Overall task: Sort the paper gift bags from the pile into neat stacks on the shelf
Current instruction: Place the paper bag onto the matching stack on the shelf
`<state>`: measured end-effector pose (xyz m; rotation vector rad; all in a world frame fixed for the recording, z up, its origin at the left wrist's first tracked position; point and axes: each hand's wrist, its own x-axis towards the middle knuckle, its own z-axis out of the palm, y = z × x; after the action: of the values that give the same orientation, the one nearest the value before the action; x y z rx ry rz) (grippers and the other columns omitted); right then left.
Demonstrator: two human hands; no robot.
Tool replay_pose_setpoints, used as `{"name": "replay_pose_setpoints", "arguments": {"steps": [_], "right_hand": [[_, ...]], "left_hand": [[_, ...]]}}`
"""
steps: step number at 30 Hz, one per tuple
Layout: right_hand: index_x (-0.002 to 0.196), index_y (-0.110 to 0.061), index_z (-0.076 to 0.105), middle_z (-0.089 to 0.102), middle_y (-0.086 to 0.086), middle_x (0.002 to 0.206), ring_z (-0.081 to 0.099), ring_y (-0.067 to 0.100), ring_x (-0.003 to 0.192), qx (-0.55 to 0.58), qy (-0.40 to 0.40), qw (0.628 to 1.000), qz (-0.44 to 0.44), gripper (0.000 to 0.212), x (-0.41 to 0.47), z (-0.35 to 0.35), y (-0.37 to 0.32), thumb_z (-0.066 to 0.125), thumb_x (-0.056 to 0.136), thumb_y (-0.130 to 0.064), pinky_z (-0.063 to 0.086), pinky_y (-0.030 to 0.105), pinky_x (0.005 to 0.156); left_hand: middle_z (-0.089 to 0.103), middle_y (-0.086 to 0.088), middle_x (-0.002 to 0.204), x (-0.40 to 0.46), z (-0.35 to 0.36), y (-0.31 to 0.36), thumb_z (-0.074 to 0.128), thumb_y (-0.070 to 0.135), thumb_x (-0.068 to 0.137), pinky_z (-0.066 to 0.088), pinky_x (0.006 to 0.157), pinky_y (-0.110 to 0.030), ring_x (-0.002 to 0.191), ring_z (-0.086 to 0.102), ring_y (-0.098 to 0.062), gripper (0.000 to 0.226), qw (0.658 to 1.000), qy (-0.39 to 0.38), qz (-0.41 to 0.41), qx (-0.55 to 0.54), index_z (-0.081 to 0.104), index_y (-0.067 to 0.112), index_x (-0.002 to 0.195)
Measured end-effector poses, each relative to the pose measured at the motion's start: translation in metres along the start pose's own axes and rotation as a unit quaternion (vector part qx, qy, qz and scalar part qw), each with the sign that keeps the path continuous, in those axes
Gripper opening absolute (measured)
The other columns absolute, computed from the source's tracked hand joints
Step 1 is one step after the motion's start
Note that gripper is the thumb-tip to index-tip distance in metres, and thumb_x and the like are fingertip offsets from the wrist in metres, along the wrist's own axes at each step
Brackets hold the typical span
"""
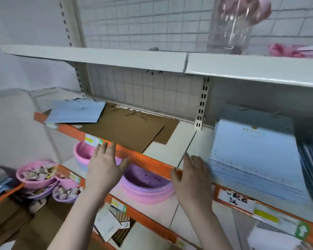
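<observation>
Both hands were empty with fingers spread, the left hand and right hand apart at the shelf edge. The brown paper bags lay flat just beyond the left hand, long axis running along the shelf; the pale blue stack sat beside the right hand's fingertips.

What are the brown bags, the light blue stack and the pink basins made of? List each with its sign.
Brown bags: likely matte kraft paper; flat, dull, creased.
Light blue stack: seemingly coated paper; smooth faces, printed gold lettering, thin layered edges.
Pink basins: probably plastic; glossy moulded rims, nested.
</observation>
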<state>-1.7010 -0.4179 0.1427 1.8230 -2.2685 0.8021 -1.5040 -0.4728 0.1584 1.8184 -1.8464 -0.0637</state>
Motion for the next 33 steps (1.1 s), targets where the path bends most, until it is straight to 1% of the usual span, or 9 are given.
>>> {"name": "replay_pose_setpoints", "arguments": {"steps": [5, 9, 14, 17, 19, 21, 23, 25, 33], "right_hand": [[0.113, 0.002, 0.064, 0.064, 0.020, 0.099, 0.062, 0.039, 0.094, 0.023, 0.024, 0.999, -0.006, 0.050, 0.002, 0.048, -0.093, 0.073, 0.075, -0.030, 0.052, 0.046, 0.079], [0.101, 0.000, 0.068, 0.065, 0.018, 0.087, 0.064, 0.036, 0.079, 0.038, 0.021, 0.999, -0.023, 0.053, 0.004, 0.069, -0.155, 0.046, 0.077, -0.042, 0.054, 0.041, 0.071], [0.100, 0.002, 0.067, 0.063, 0.019, 0.085, 0.063, 0.038, 0.078, 0.027, 0.010, 0.999, -0.024, 0.048, 0.026, 0.101, -0.203, 0.083, 0.065, -0.026, 0.054, 0.041, 0.069], [0.100, 0.003, 0.068, 0.064, 0.019, 0.085, 0.064, 0.038, 0.077, 0.034, 0.003, 0.999, -0.034, 0.047, 0.044, 0.120, -0.227, 0.077, 0.067, -0.029, 0.054, 0.041, 0.068], [0.103, 0.003, 0.067, 0.064, 0.020, 0.088, 0.064, 0.039, 0.080, 0.044, -0.001, 0.999, -0.032, 0.048, 0.061, 0.137, -0.239, 0.081, 0.067, -0.026, 0.054, 0.043, 0.069], [0.118, 0.001, 0.061, 0.062, 0.020, 0.106, 0.059, 0.040, 0.098, 0.060, -0.019, 0.998, -0.019, 0.055, 0.081, 0.152, -0.253, 0.078, 0.074, -0.028, 0.050, 0.044, 0.083], [0.138, -0.008, 0.042, 0.048, 0.013, 0.132, 0.044, 0.032, 0.123, 0.035, -0.059, 0.998, -0.015, 0.059, 0.106, 0.166, -0.270, 0.057, 0.090, -0.038, 0.035, 0.039, 0.101], [0.146, -0.016, 0.026, 0.034, 0.007, 0.144, 0.030, 0.024, 0.134, 0.026, -0.079, 0.996, -0.019, 0.060, 0.134, 0.181, -0.284, 0.040, 0.096, -0.046, 0.024, 0.033, 0.108], [0.145, -0.015, 0.026, 0.037, 0.008, 0.139, 0.035, 0.024, 0.127, 0.035, -0.080, 0.996, 0.001, 0.060, 0.238, 0.225, -0.327, 0.039, 0.096, -0.047, 0.029, 0.034, 0.103]], "left_hand": [[0.029, -0.019, 0.151, 0.020, -0.034, -0.091, 0.056, 0.041, 0.090, 0.012, 0.115, -0.034, 0.142, 0.021, -0.030, 0.071, 1.000, 0.011, 0.007, 0.018, 0.032, 0.002, 0.144], [0.032, -0.015, 0.151, 0.039, -0.051, -0.152, 0.051, 0.054, 0.089, 0.017, 0.114, -0.037, 0.142, 0.021, -0.029, 0.076, 1.000, -0.004, -0.014, 0.022, 0.033, 0.006, 0.145], [0.032, -0.016, 0.150, 0.075, -0.062, -0.204, 0.053, 0.048, 0.090, 0.019, 0.113, -0.038, 0.142, 0.021, -0.030, 0.069, 0.999, -0.002, -0.036, 0.007, 0.035, 0.007, 0.143], [0.028, -0.014, 0.152, 0.104, -0.060, -0.229, 0.051, 0.046, 0.091, 0.017, 0.114, -0.037, 0.143, 0.017, -0.027, 0.068, 0.999, -0.003, -0.048, 0.009, 0.032, 0.008, 0.145], [0.029, -0.014, 0.151, 0.126, -0.055, -0.243, 0.051, 0.046, 0.091, 0.016, 0.114, -0.037, 0.143, 0.016, -0.027, 0.068, 0.999, -0.012, -0.051, 0.008, 0.032, 0.007, 0.144], [0.032, -0.016, 0.149, 0.154, -0.049, -0.256, 0.051, 0.046, 0.091, 0.017, 0.113, -0.037, 0.141, 0.020, -0.029, 0.067, 0.999, -0.015, -0.042, 0.017, 0.035, 0.006, 0.143], [0.040, -0.020, 0.143, 0.185, -0.043, -0.268, 0.053, 0.048, 0.091, 0.021, 0.112, -0.039, 0.136, 0.029, -0.033, 0.066, 0.999, 0.004, -0.026, 0.023, 0.042, 0.003, 0.138], [0.044, -0.021, 0.139, 0.218, -0.038, -0.276, 0.055, 0.046, 0.090, 0.023, 0.110, -0.039, 0.133, 0.033, -0.034, 0.064, 1.000, 0.008, -0.014, 0.023, 0.045, 0.002, 0.135], [0.038, -0.019, 0.142, 0.351, 0.000, -0.295, 0.037, 0.065, 0.089, 0.020, 0.113, -0.039, 0.135, 0.029, -0.034, 0.077, 0.994, -0.072, -0.018, 0.086, 0.033, 0.008, 0.141]]}}
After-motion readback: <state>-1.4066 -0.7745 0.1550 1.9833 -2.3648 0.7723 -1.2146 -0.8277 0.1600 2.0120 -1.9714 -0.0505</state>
